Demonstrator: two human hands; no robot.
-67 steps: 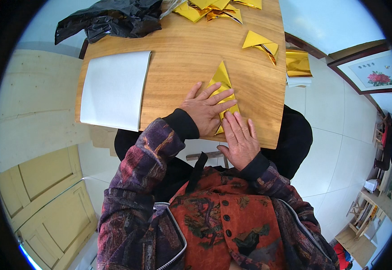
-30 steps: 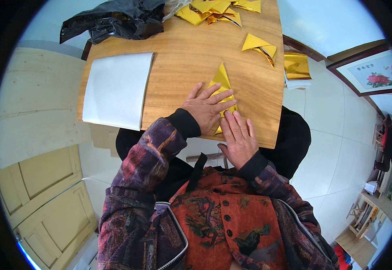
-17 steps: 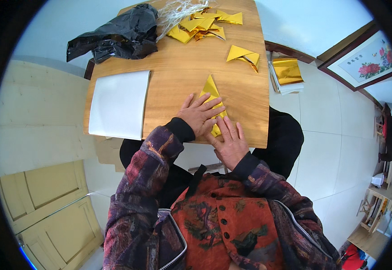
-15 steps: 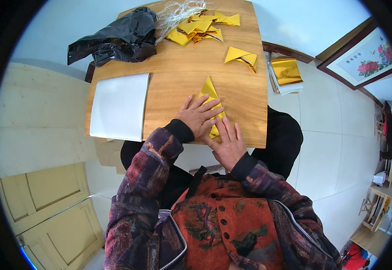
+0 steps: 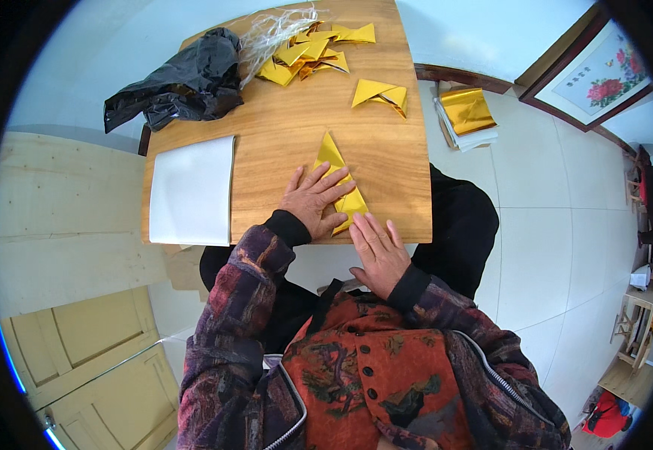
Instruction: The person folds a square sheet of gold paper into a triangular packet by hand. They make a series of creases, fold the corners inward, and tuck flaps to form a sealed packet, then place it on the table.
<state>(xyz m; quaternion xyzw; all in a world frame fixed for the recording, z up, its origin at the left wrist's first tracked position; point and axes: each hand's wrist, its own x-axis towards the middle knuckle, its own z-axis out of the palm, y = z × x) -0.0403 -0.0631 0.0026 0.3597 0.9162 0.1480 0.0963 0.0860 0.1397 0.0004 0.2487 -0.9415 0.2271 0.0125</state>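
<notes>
A piece of folded gold foil paper (image 5: pixel 351 203), long and pointed at its far end, lies flat on the wooden table (image 5: pixel 281 127) close to the front edge. My left hand (image 5: pixel 315 201) rests on it with fingers spread, pressing from the left side. Beside its near right corner is my right hand (image 5: pixel 380 251), fingers stretched out and fingertips at the table's edge. Part of the paper is hidden under my left fingers. Farther right on the table sits one finished-looking folded gold piece (image 5: pixel 381 96).
A heap of folded gold pieces (image 5: pixel 304 54) lies at the back next to tangled clear strands (image 5: pixel 274 37). A black plastic bag (image 5: pixel 180 82) is at the back left, a white pad (image 5: pixel 191 191) at the left. Gold sheets (image 5: pixel 467 111) sit on a paper stack beyond the right edge.
My right hand has slid down toward the table's front edge, away from my left hand, uncovering the paper's near end. The view has shifted slightly.
</notes>
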